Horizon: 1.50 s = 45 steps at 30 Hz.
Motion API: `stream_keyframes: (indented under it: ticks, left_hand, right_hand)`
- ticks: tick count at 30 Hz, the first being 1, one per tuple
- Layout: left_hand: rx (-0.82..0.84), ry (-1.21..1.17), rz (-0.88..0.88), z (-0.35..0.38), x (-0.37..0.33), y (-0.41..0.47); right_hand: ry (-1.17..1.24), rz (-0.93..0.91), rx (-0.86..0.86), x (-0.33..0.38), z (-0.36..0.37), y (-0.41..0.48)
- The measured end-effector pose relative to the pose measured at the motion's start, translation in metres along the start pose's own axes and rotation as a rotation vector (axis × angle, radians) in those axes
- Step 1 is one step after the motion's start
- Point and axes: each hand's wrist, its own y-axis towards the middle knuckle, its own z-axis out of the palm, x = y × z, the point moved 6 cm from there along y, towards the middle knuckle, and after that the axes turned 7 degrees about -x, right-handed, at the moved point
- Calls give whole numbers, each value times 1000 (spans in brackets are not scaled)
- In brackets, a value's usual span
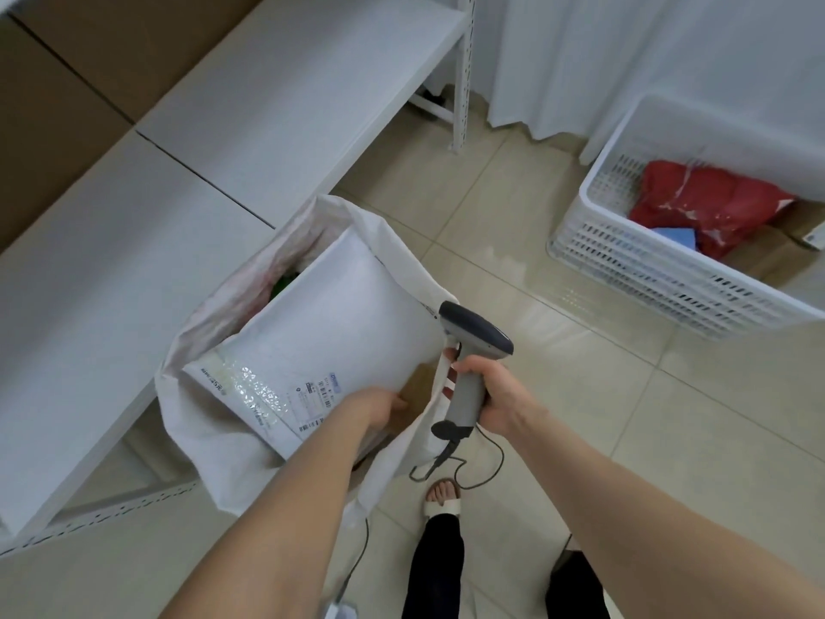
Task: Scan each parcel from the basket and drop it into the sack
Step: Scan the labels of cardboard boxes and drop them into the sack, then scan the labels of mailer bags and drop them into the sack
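Left hand (379, 406) grips the near corner of a white padded parcel (339, 314), fingers tucked beneath it, as the parcel lies slanted across the mouth of the sack (214, 422), partly inside. The right hand (486, 395) is wrapped round the scanner (473, 364) and appears to pinch the sack's rim as well. Nearly as wide as the opening, the parcel could hang on the slack rim and slide out, while a red parcel (705, 203) waits in the basket (669, 279).
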Motion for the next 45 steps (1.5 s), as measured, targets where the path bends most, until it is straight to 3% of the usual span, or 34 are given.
stream_keyframes:
  ticks: [9, 20, 23, 31, 45]
  left_hand:
    - [-260, -147, -48, -55, -15, -31]
    - [-271, -71, -77, -79, -65, -63]
    - [-341, -29, -70, -101, -90, -77]
    - [-501, 14, 37, -171, -227, -114]
    - [-678, 71, 281, -214, -527, -151]
  right_hand:
    - [-100, -19, -128, 12, -13, -26]
    - [-129, -40, -137, 44, -45, -54]
    - [-81, -65, -109, 66, -54, -72]
    - [89, -219, -84, 166, -105, -134]
    - [297, -350, -166, 331, -299, -202]
